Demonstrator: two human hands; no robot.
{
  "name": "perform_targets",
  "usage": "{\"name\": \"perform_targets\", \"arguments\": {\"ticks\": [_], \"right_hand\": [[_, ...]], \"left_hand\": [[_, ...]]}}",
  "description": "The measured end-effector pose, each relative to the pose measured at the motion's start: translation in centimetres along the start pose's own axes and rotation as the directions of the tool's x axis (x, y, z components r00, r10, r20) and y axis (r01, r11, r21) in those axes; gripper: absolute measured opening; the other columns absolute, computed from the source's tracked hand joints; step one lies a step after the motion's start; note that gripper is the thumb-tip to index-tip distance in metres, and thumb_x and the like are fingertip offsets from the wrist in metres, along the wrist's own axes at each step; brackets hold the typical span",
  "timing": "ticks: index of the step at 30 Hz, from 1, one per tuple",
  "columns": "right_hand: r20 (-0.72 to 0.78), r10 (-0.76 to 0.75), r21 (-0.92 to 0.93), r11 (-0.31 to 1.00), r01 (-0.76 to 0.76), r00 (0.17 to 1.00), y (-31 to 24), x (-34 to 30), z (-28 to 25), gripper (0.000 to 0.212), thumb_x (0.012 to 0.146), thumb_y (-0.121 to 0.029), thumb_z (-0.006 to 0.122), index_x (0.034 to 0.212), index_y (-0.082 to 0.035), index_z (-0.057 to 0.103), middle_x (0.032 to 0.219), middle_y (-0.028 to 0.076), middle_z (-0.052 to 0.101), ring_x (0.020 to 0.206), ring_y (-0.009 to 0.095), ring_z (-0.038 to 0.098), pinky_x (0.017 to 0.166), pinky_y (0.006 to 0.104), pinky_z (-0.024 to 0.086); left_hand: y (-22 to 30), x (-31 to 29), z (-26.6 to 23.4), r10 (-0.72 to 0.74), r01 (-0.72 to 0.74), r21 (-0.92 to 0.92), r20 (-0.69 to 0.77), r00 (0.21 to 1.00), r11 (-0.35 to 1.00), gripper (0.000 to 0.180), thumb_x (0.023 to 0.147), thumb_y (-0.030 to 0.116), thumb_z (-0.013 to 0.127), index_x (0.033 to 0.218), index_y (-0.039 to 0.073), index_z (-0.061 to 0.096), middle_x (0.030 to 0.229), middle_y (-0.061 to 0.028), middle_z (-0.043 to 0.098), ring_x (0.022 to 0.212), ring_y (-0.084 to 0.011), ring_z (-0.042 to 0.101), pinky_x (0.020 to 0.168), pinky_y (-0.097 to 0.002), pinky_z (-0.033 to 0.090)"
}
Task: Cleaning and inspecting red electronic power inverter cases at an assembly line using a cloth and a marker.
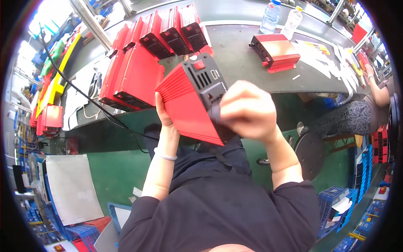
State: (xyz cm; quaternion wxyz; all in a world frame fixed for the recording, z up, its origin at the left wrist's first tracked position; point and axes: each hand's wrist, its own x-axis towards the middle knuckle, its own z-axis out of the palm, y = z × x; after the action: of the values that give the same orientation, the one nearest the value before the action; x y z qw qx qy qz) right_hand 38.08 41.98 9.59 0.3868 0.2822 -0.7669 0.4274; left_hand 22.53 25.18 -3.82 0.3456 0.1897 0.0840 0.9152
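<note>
Over my lap, tilted, is a red power inverter with ribbed metal sides. Its black end panel carries a red switch, vent slots and a socket, and faces up and to the right. My left hand grips the inverter's left side, most of its fingers hidden behind the case. Against the lower part of the end panel, my right hand is closed and blurred by motion. Something dark shows at its fingertips, too smeared to name. More red inverters stand in rows on the bench just beyond my left hand.
On the dark workbench, another inverter lies to the right, near two plastic bottles. A black cable droops at the left. A co-worker's hand is at the far right, with a round stool nearer me.
</note>
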Motion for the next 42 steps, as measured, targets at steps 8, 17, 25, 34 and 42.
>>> {"name": "perform_targets", "arguments": {"ticks": [8,17,25,34,42], "right_hand": [[-0.077,0.015,-0.18,0.983,-0.029,0.997,1.8,2.9,-1.4,0.015,0.068,0.003,0.072,0.08,-0.002,0.064,0.079,0.009,0.059,0.07,0.023,0.059,0.062,0.029,0.048],[0.062,0.093,0.061,0.993,-0.096,0.994,0.0,0.8,-1.1,0.018,0.066,0.005,0.073,0.081,-0.001,0.064,0.08,0.008,0.061,0.07,0.022,0.06,0.06,0.029,0.047],[0.17,0.054,0.316,0.943,-0.107,0.984,-1.0,0.8,-3.5,0.017,0.065,0.005,0.074,0.079,-0.002,0.068,0.074,0.007,0.061,0.068,0.019,0.06,0.057,0.0276,0.046],[0.092,-0.016,-0.17,0.985,0.031,0.996,-1.9,-1.7,-3.2,0.018,0.059,-0.002,0.073,0.075,-0.004,0.065,0.072,0.005,0.062,0.064,0.018,0.061,0.059,0.027,0.047],[-0.193,0.824,0.417,0.56,-0.716,0.532,4.1,-5.8,-1.1,0.037,0.1,-0.024,0.047,0.129,-0.004,0.04,0.12,0.009,0.053,0.107,0.015,0.052,0.093,0.0288,0.042]], "left_hand": [[-1.1,-0.4,1.1,-0.172,0.172,0.02,-0.029,0.985,0.985,0.074,0.091,0.059,0.042,0.14,0.005,0.037,0.138,-0.0153,0.046,0.124,-0.0325,0.048,0.104,-0.0492,0.038],[-1.2,-1.3,1.0,-0.128,0.135,0.156,-0.058,0.99,0.978,0.08,0.088,0.065,0.039,0.141,0.005,0.035,0.14,-0.0186,0.043,0.125,-0.0351,0.046,0.107,-0.05,0.034],[-1.5,-0.9,-0.9,-0.118,0.114,0.119,0.02,0.993,0.986,0.061,0.094,0.048,0.044,0.136,0.003,0.042,0.135,-0.0173,0.049,0.12,-0.0306,0.052,0.102,-0.0454,0.042],[0.3,0.0,2.3,-0.103,0.098,0.145,0.023,0.994,0.985,0.058,0.097,0.043,0.04,0.138,0.001,0.038,0.136,-0.0177,0.048,0.123,-0.0295,0.05,0.103,-0.0421,0.041],[0.7,2.1,8.4,-0.006,0.232,0.775,-0.282,0.959,0.588,0.049,0.093,0.042,0.055,0.115,-0.001,0.059,0.108,-0.0092,0.064,0.093,-0.0126,0.061,0.082,-0.0266,0.048]]}}
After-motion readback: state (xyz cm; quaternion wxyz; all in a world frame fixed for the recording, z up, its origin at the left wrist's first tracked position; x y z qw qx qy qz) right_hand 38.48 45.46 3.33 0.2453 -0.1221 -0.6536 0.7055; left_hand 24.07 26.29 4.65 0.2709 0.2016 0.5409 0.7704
